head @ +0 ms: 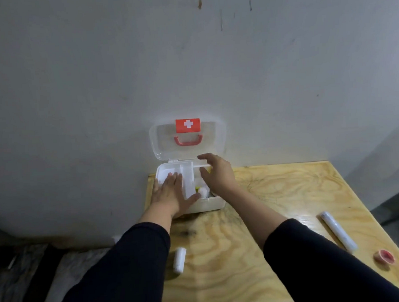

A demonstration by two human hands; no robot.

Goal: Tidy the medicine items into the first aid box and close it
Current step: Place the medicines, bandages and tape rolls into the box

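Observation:
The white first aid box (214,203) stands open at the table's far left, its clear lid (216,136) with a red cross label and red handle leaning against the wall. A white inner tray (185,172) sits in the box. My left hand (170,194) lies flat on the tray's left part, fingers spread. My right hand (218,173) hovers over the box's right side, thumb and fingers at the tray's right edge. A small white roll (203,192) and something yellow show beneath the tray.
On the plywood table (277,193) lie a small white bottle (179,260) near the left edge, a long white tube (338,231) at the right and a pink tape roll (386,256) near the right edge. A grey wall rises behind the box.

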